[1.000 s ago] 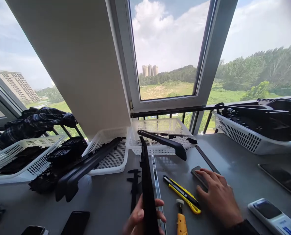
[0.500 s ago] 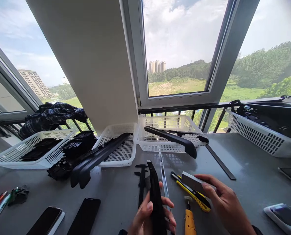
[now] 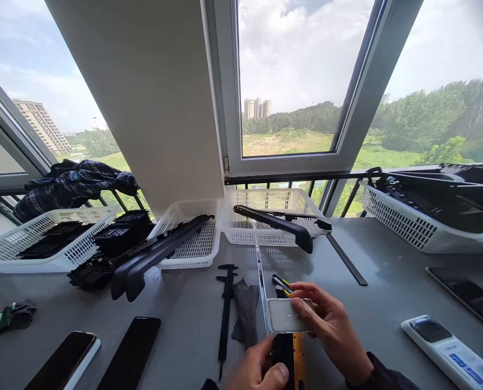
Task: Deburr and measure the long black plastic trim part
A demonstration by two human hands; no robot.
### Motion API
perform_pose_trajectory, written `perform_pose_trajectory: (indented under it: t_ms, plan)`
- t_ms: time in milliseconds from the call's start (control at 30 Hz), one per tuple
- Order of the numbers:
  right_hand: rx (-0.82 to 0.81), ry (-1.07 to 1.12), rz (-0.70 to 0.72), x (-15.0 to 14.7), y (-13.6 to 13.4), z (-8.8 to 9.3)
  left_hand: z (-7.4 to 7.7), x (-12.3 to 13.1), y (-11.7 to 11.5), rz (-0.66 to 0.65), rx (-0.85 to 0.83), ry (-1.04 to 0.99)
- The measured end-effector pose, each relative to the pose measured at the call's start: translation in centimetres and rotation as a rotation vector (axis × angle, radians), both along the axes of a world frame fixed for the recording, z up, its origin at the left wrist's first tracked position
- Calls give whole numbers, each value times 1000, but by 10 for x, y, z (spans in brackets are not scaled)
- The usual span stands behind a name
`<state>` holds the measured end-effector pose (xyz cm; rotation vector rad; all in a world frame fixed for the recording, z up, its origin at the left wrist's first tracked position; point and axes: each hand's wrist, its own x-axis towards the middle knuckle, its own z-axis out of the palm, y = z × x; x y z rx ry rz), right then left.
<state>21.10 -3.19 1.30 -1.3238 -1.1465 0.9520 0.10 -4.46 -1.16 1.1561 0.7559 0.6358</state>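
Note:
My right hand (image 3: pixel 331 328) grips a flat pale rectangular block (image 3: pixel 282 316) between thumb and fingers, its broad whitish face turned toward me. Just below, my left hand (image 3: pixel 260 368) is closed around a black plastic strip (image 3: pixel 282 349), seen mostly end-on and partly covered by the block and fingers. Whether block and strip touch I cannot tell. Behind my right hand a utility knife (image 3: pixel 280 283) is mostly hidden, and a yellow-handled tool (image 3: pixel 299 357) shows beside the strip. A black caliper (image 3: pixel 226 309) and a dark grey cloth (image 3: pixel 246 309) lie left of my hands.
White baskets (image 3: pixel 189 264) along the window side hold black plastic parts; long black rails (image 3: pixel 164 252) overhang one. A steel ruler (image 3: pixel 347 260) and a metal strip (image 3: pixel 260 271) lie on the table. Phones (image 3: pixel 130 355) are at left, a white handheld device (image 3: pixel 448 346) at right.
The block has moved left and turned its broad face toward me, now above the black strip. My left hand and the strip have dropped lower, uncovering the caliper and cloth. The view has shifted slightly.

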Motion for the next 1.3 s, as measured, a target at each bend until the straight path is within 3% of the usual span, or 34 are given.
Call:
perform_pose_trajectory:
  t_ms: [333, 600, 767, 867, 1033, 1300]
  plan:
    - [54, -157, -64, 7, -2, 6, -6, -13, 7, 55, 151, 167]
    - [90, -273, -39, 6, -6, 4, -23, -17, -2, 250, 52, 275]
    - [86, -304, -101, 7, -7, 1, -38, -22, -6, 335, -16, 136]
    - [99, -319, -82, 7, -7, 0, -36, -24, -7, 368, -27, 167]
    - [94, -326, -101, 10, -8, 2, -25, -23, -8, 237, 28, 186]
    - [148, -293, 20, 8, -14, 13, -33, -23, -15, 376, -8, 216]
